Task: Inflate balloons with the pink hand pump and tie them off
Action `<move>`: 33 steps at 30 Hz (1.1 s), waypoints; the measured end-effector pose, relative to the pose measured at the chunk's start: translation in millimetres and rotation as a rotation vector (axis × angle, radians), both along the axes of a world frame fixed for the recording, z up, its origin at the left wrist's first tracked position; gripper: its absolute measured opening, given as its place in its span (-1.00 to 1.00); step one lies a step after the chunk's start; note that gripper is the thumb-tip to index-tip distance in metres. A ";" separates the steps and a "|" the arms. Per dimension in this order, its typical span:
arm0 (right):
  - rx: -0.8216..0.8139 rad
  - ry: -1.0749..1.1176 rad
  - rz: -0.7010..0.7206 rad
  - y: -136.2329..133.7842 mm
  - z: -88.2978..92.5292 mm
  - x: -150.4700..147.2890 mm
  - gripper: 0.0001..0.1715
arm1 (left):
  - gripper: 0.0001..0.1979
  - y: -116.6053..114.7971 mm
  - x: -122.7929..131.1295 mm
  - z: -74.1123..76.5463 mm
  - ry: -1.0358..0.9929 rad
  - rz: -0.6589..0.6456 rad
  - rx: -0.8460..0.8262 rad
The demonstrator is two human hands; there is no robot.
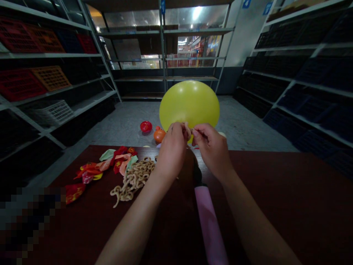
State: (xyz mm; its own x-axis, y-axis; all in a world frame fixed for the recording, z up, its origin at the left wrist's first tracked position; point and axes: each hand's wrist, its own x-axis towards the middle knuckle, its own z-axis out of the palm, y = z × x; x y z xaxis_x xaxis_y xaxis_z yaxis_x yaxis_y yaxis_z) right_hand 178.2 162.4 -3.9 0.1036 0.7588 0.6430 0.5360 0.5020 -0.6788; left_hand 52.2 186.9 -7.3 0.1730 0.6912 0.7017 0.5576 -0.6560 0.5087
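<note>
A big inflated yellow balloon (189, 103) stands beyond my hands, its lower end at my fingers. My left hand (175, 145) is closed around a loop of beige cord (188, 130). Close to its right, my right hand (211, 147) pinches with thumb and forefinger beside the loop; what lies between those fingertips is too small to make out. A heap of beige cord (136, 178) lies on the dark red table (275, 198) left of my forearm. Between my forearms is a pump-like object with a pink body (210, 224) and a dark tip.
Red, orange and green deflated balloons (121, 158) lie at the table's left. On the floor beyond are an orange balloon (159, 135) and a red bowl (146, 127). Shelves with crates (49, 79) line the left; more shelving (162, 55) stands behind and at right.
</note>
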 end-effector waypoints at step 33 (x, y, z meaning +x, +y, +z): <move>0.031 -0.287 0.034 -11.8 7.0 5.1 -0.80 | -0.73 3.8 -15.2 6.5 -0.008 -0.212 -0.247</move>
State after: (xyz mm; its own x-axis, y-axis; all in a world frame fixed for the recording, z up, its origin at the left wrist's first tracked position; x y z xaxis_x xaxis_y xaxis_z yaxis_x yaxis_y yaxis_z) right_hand 183.3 150.6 3.0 -0.1113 0.7382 0.6654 0.6862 0.5414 -0.4859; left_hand 36.9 190.7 -0.8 0.3264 0.7901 0.5188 0.4174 -0.6129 0.6709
